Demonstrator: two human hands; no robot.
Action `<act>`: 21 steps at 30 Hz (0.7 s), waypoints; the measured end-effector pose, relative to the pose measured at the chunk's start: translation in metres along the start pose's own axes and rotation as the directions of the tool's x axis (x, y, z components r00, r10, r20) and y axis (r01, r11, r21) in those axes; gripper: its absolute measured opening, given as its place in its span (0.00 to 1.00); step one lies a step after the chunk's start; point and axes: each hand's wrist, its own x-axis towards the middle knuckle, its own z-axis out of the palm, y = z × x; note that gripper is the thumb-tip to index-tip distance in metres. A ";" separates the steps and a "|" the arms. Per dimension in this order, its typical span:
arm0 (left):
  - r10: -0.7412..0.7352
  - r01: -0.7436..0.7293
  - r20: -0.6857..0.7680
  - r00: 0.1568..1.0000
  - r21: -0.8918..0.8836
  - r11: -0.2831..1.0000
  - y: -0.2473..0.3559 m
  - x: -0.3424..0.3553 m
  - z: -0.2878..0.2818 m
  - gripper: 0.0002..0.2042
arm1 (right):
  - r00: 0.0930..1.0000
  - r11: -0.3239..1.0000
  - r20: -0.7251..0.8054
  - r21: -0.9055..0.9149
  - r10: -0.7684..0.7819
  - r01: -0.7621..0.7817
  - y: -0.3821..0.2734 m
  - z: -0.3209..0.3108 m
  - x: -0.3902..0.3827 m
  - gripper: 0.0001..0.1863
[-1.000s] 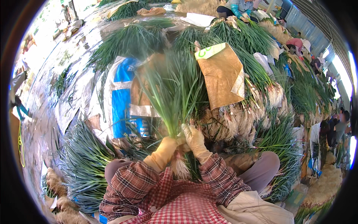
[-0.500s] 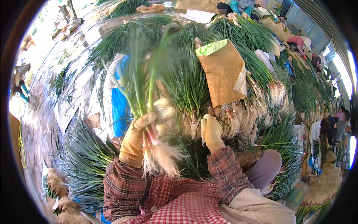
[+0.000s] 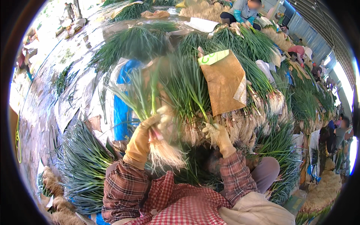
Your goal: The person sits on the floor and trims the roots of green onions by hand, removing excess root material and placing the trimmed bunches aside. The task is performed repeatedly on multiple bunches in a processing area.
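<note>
My gloved left hand (image 3: 150, 125) is closed around a bunch of green onions (image 3: 154, 134). Their leaves point up and away, and pale roots hang below the fist toward my lap. To the right, my gloved right hand (image 3: 217, 135) is at the near edge of a heap of green onions (image 3: 183, 90). Its fingers are curled at the base of a green onion stalk (image 3: 202, 108) that leans out of the heap. The fingertips partly hide that stalk's lower end.
A brown sheet of packing paper (image 3: 227, 82) lies on the heap. More green onions (image 3: 88, 168) are piled to my left, with blue plastic (image 3: 122, 108) beyond. A person (image 3: 243, 15) sits at the far right among other heaps.
My right hand has shifted slightly right and toward me, its fingers now at a stalk. The bunch in my left hand has come a little lower and to the right.
</note>
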 end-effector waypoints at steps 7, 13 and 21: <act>-0.282 0.304 -0.112 0.953 0.339 0.891 -0.058 -0.001 -0.003 0.16 | 0.955 0.962 0.135 0.111 -0.262 0.249 0.028 0.054 -0.056 0.11; -0.185 0.194 -0.058 0.981 0.234 0.953 -0.080 0.011 -0.018 0.12 | 0.963 0.724 -0.020 -0.663 -0.270 0.190 0.123 0.047 -0.067 0.11; 0.176 -0.175 -0.007 0.984 0.087 0.981 -0.010 -0.007 -0.007 0.13 | 0.966 0.340 0.259 -0.909 0.010 0.241 0.109 -0.010 -0.041 0.24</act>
